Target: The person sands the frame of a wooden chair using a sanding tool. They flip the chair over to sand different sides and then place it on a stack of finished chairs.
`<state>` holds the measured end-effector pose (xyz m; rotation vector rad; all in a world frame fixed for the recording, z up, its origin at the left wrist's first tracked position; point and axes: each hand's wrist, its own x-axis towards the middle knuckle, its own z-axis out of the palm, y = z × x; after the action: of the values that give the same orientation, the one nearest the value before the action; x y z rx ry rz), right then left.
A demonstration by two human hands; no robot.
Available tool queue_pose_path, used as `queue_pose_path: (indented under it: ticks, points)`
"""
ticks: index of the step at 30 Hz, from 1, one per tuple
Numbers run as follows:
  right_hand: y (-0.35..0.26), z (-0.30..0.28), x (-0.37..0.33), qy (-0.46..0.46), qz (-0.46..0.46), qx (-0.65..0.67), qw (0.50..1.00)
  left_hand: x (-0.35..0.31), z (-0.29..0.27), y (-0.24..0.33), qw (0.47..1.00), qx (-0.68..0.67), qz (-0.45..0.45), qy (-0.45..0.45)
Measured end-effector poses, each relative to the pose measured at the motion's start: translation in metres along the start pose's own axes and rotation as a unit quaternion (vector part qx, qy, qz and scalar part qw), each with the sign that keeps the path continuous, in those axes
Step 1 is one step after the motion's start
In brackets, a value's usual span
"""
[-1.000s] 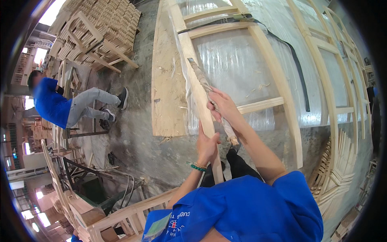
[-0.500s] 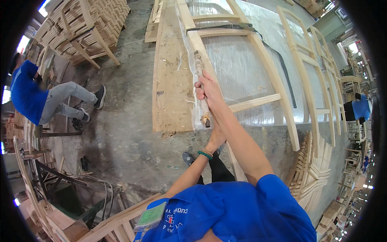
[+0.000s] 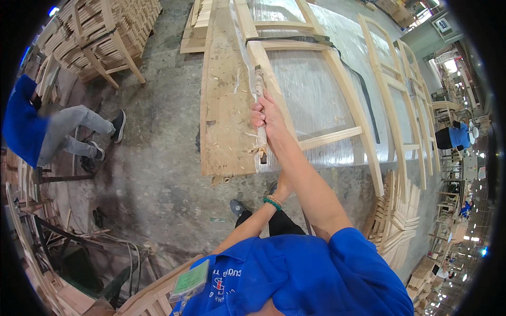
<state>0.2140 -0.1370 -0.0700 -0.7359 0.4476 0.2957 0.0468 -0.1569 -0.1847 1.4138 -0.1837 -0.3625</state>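
Observation:
My right hand [image 3: 268,115] is closed around a rod wrapped in pale material [image 3: 259,84], with a dark end pointing toward me. The rod lies along the left rail of a pale wooden frame [image 3: 348,87] with crosspieces, which rests on a stack covered in clear plastic [image 3: 300,79]. A dark strap [image 3: 287,38] crosses this frame near its upper crosspiece. Below my right forearm is my left hand [image 3: 284,185], with beaded bracelets at the wrist. The forearm hides its fingers, so what it holds, if anything, does not show.
A worn wooden board [image 3: 224,116] with shavings lies left of the plastic. More wooden frames [image 3: 403,79] lean at the right, above stacked curved pieces [image 3: 398,216]. At the left a person in blue [image 3: 26,124] sits near a strapped wood stack [image 3: 105,42]. Another person [image 3: 457,137] stands far right.
The view has shifted slightly, so the seated person sits further left in it. My right hand keeps its grip on the wrapped rod. My left hand remains below the right forearm.

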Motion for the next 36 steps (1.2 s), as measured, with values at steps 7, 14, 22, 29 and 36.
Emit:
queue_pose_path:
  ticks: [7,14,22,29,36]
  points:
    - [-0.005,-0.008,0.005,0.034,-0.008,-0.019,0.999,-0.002,0.005,0.003,0.999,-0.017,0.027,0.002]
    - [0.011,0.019,0.011,0.022,-0.021,-0.094,0.995,0.007,-0.014,-0.014,0.996,-0.045,0.052,0.054]
    - [0.019,0.014,-0.02,-0.08,-0.016,-0.24,0.967,0.01,-0.024,-0.005,0.996,0.048,0.067,0.033]
    - [-0.005,-0.029,-0.045,0.024,-0.054,-0.114,0.992,0.014,-0.001,-0.024,0.997,0.056,0.043,-0.022]
    - [-0.014,-0.017,-0.031,0.008,-0.021,-0.086,0.996,0.015,-0.004,-0.019,0.994,0.045,0.091,0.029]
